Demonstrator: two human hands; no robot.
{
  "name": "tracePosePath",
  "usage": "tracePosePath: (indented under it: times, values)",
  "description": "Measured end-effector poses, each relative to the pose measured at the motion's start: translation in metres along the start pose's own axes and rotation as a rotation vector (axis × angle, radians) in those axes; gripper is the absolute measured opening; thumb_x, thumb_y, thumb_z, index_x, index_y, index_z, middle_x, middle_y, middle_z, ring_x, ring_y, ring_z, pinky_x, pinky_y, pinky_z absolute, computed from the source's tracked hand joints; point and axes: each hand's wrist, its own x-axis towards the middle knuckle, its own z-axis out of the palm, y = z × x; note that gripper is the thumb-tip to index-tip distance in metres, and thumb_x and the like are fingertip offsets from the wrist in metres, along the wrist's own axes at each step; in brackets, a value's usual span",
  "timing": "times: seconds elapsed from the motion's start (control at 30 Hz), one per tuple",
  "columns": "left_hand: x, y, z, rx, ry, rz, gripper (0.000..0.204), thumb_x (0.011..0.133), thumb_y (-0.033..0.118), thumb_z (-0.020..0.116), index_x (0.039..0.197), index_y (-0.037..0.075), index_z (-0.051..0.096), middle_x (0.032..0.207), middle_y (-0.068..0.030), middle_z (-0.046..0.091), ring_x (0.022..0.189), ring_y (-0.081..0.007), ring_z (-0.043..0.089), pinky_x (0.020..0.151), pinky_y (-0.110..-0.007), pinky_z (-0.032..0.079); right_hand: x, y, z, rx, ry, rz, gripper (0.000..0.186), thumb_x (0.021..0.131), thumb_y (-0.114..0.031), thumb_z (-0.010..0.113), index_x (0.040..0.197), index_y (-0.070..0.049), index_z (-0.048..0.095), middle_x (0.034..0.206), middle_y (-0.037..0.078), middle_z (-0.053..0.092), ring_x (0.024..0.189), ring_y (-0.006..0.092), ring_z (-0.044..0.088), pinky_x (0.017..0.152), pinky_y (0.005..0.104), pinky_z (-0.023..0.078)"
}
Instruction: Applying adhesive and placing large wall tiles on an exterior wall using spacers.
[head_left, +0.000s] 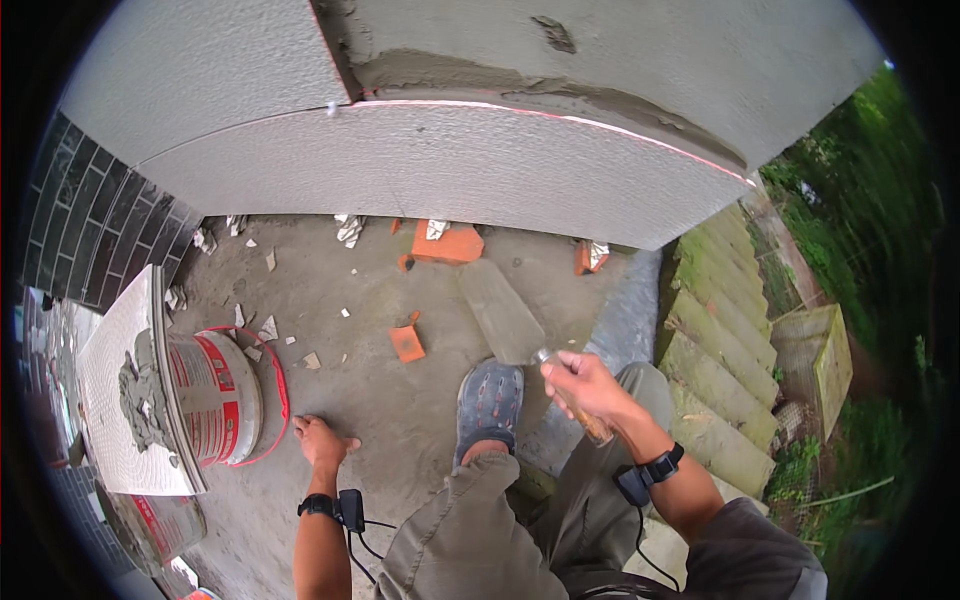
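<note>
My right hand grips the wooden handle of a broad metal trowel, its blade angled toward an orange brick by the wall's foot. My left hand is low over the concrete floor, thumb apart from its bent fingers, with no held object visible. Just left of it stands a white-and-red bucket with a red handle. A pale tile lies over the bucket area, carrying grey mortar.
Large pale tiles face the wall below bare render. Brick pieces and tile scraps litter the floor. My shoe is in front of me. At right are mossy steps and greenery; at left, dark brickwork.
</note>
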Motion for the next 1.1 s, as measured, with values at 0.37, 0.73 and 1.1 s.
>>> tracePosePath:
  times: [0.37,0.73,1.1]
  values:
    - [-0.007,0.010,-0.009,-0.034,-0.035,-0.003,0.127,0.048,0.032,0.102,0.147,-0.010,0.035,0.161,-0.0300,0.026,0.144,-0.0424,0.040,0.113,-0.042,0.047,-0.005,0.027,0.003,-0.026,0.227,0.060,0.028,0.102,-0.028,0.063,0.094,-0.001,0.056,0.077,0.004,0.059,0.055,0.0117,0.057,0.044,0.0299,0.047]
    - [-0.014,0.012,-0.013,-0.043,0.053,0.041,0.116,0.045,0.033,0.102,0.136,-0.014,0.047,0.155,-0.0330,0.035,0.135,-0.0436,0.049,0.110,-0.043,0.048,-0.017,0.009,-0.011,-0.077,0.201,0.036,0.028,0.102,-0.026,0.063,0.094,0.000,0.056,0.077,0.003,0.059,0.056,0.0105,0.057,0.045,0.0290,0.047]
    - [-0.006,0.004,-0.003,-0.035,0.059,0.036,0.113,0.046,0.033,0.102,0.135,-0.011,0.048,0.157,-0.0342,0.030,0.138,-0.0446,0.045,0.111,-0.044,0.047,-0.011,0.024,0.013,-0.058,0.125,0.106,0.029,0.101,-0.027,0.063,0.093,0.001,0.058,0.077,0.004,0.060,0.056,0.0120,0.058,0.045,0.0297,0.048]
